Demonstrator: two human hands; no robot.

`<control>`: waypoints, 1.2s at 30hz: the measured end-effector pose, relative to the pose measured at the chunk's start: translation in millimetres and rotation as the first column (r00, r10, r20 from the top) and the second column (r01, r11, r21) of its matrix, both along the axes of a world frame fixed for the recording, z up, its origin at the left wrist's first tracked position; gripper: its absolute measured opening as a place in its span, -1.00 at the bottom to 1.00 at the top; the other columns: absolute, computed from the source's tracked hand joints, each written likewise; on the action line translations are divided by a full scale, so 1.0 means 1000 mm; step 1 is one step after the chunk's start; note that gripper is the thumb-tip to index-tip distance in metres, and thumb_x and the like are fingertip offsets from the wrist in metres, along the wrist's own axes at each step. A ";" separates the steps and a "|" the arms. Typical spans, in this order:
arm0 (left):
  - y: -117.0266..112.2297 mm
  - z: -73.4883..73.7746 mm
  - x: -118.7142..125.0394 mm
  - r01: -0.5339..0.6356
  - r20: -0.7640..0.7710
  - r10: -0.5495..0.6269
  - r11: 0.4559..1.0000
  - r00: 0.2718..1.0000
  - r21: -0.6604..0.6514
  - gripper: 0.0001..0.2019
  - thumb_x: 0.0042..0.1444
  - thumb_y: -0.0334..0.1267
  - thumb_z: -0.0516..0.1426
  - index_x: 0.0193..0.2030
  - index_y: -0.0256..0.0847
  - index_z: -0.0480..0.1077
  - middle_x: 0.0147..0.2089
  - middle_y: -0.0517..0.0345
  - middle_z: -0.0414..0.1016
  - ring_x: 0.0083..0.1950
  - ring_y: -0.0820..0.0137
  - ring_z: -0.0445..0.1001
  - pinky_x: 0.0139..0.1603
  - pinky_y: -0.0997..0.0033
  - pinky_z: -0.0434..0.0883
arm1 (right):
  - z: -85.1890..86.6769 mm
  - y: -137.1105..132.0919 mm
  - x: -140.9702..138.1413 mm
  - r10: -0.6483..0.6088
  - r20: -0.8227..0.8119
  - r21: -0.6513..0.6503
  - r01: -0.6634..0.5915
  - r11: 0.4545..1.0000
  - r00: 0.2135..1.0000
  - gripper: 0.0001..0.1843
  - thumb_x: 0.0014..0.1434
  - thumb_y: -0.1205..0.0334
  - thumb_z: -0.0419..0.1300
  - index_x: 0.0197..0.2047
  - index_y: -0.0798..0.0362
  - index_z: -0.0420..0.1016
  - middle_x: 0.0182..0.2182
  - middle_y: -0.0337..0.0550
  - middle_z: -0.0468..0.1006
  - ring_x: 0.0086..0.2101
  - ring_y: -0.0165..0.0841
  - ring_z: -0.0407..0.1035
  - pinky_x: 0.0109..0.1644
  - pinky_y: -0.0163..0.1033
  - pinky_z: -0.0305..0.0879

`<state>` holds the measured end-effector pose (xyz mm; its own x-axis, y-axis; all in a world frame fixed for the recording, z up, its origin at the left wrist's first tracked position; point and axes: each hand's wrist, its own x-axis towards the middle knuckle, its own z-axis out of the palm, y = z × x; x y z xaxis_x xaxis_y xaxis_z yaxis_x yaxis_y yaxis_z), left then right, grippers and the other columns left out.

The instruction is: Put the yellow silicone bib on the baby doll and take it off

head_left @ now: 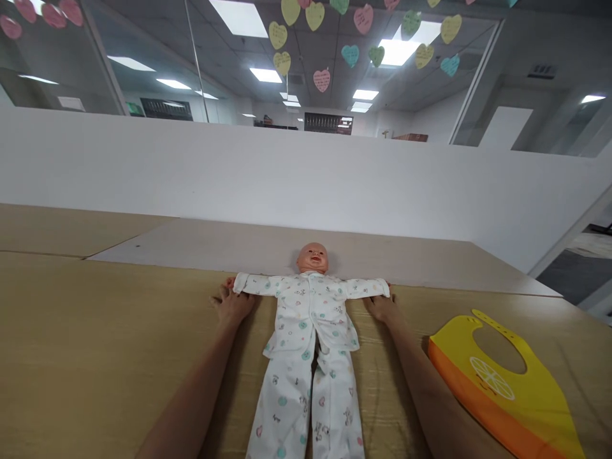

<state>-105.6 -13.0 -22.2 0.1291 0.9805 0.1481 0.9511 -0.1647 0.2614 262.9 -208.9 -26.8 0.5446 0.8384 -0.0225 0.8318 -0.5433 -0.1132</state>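
A baby doll (313, 257) lies on its back, its arms stretched out to both sides. It wears a white printed pajama top (299, 312) and matching pants (287, 389); the top's lower front parts slightly. At the cuff on the left side, my left hand (234, 307) is closed around the sleeve end, its outer fingers a little apart. My right hand (382, 308) grips the opposite cuff, with its fingertips partly hidden by the sleeve. The doll's feet are out of frame.
A yellow and orange bib (521, 382) lies on the wooden table (95, 344) to the right. Behind the table stands a white wall (287, 172), with glass panes above it bearing heart-shaped notes (322, 80). A pale board (229, 239) borders the table's far side.
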 end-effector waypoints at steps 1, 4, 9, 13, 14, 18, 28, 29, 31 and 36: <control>0.001 -0.001 -0.001 -0.001 -0.001 0.001 1.000 1.000 0.000 -0.40 0.19 -0.09 -0.16 0.36 -0.24 0.02 0.35 -0.21 0.10 0.41 -0.09 -0.20 0.24 -0.33 -0.13 | -0.002 0.000 0.002 -0.029 0.016 -0.002 0.029 1.000 0.999 -0.35 0.31 -0.06 -0.29 0.34 0.08 0.07 0.32 0.07 0.01 0.30 0.03 -0.24 0.28 0.18 -0.24; 0.005 -0.001 -0.008 -0.044 -0.012 0.044 0.999 0.999 -0.008 -0.40 0.18 -0.05 -0.16 0.30 -0.31 0.14 0.35 -0.27 0.07 0.39 -0.15 -0.16 0.24 -0.32 -0.13 | -0.007 0.001 0.010 -0.103 0.051 0.005 0.103 0.995 0.993 -0.38 0.32 0.03 -0.29 0.34 0.12 0.08 0.35 0.04 -0.09 0.31 0.01 -0.27 0.28 0.12 -0.19; 0.011 0.003 -0.024 -0.114 -0.034 0.113 0.993 0.993 -0.028 -0.45 0.20 -0.07 -0.22 0.10 -0.29 0.39 0.26 -0.23 0.20 0.30 -0.15 0.04 0.23 -0.22 -0.03 | -0.017 0.000 0.025 -0.121 0.100 0.011 0.120 0.993 0.988 -0.38 0.32 0.11 -0.29 0.36 0.17 0.00 0.34 -0.01 -0.05 0.27 -0.03 -0.12 0.28 0.06 -0.11; 0.010 0.006 -0.028 -0.094 -0.020 0.094 0.996 0.995 -0.007 -0.48 0.21 -0.13 -0.24 0.06 -0.27 0.40 0.24 -0.18 0.25 0.28 -0.10 0.09 0.21 -0.20 0.01 | -0.022 0.001 0.029 -0.125 0.127 0.035 0.122 0.992 0.984 -0.39 0.29 0.20 -0.25 0.37 0.21 -0.04 0.33 0.03 -0.03 0.26 -0.08 -0.08 0.28 0.05 -0.08; 0.010 0.006 -0.028 -0.085 -0.015 0.085 0.996 0.996 -0.002 -0.50 0.20 -0.15 -0.23 0.05 -0.26 0.41 0.24 -0.17 0.26 0.27 -0.09 0.10 0.21 -0.19 0.02 | -0.023 0.001 0.029 -0.125 0.132 0.045 0.120 0.992 0.983 -0.39 0.28 0.24 -0.23 0.36 0.22 -0.04 0.33 0.03 -0.02 0.26 -0.09 -0.07 0.28 0.03 -0.07; 0.012 0.005 -0.029 -0.072 0.007 0.072 0.997 0.997 -0.025 -0.54 0.18 -0.23 -0.21 0.06 -0.26 0.37 0.19 -0.17 0.33 0.27 -0.02 0.13 0.20 -0.11 0.06 | -0.023 -0.001 0.032 -0.125 0.124 0.111 0.111 0.988 0.984 -0.37 0.20 0.39 -0.18 0.35 0.21 0.00 0.31 -0.02 0.05 0.24 -0.16 -0.01 0.29 -0.06 -0.04; 0.011 0.004 -0.026 -0.045 0.041 0.045 0.999 0.998 0.005 -0.61 0.13 -0.37 -0.11 0.05 -0.33 0.36 0.08 -0.24 0.44 0.23 0.07 0.21 0.18 -0.01 0.11 | -0.014 -0.011 0.042 -0.082 -0.101 0.339 0.111 0.934 0.992 -0.45 0.08 0.45 -0.07 0.14 0.14 0.37 0.06 -0.01 0.44 0.05 -0.19 0.33 0.08 -0.21 0.23; 0.010 0.005 -0.025 -0.044 0.044 0.044 0.999 0.998 0.005 -0.61 0.13 -0.38 -0.10 0.05 -0.34 0.36 0.07 -0.23 0.44 0.23 0.08 0.22 0.18 0.02 0.12 | -0.012 -0.012 0.041 -0.073 -0.128 0.361 0.115 0.926 0.989 -0.47 0.08 0.44 -0.07 0.12 0.14 0.39 0.03 0.00 0.47 0.02 -0.19 0.35 0.06 -0.22 0.24; 0.008 0.007 -0.024 -0.057 0.053 0.057 0.998 0.997 0.004 -0.61 0.15 -0.37 -0.11 0.05 -0.36 0.36 0.06 -0.25 0.44 0.22 0.07 0.24 0.17 0.04 0.13 | -0.010 -0.013 0.040 -0.069 -0.166 0.393 0.130 0.910 0.984 -0.50 0.10 0.42 -0.06 0.08 0.15 0.42 -0.03 0.02 0.51 -0.03 -0.19 0.38 0.01 -0.24 0.26; 0.003 0.011 -0.024 -0.098 0.083 0.095 0.995 0.992 0.024 -0.60 0.19 -0.36 -0.14 0.05 -0.41 0.38 0.04 -0.38 0.42 0.17 0.01 0.31 0.13 0.05 0.17 | -0.008 -0.014 0.037 -0.109 -0.193 0.405 0.180 0.896 0.975 -0.58 0.12 0.36 -0.04 -0.02 0.17 0.48 -0.11 0.04 0.55 -0.11 -0.19 0.43 -0.10 -0.27 0.28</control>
<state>-129.2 -10.2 -10.9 0.0205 0.9832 0.1814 0.9385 -0.0814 0.3355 300.0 -223.3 -34.6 0.6793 0.7018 0.2146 0.6985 -0.5287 -0.4822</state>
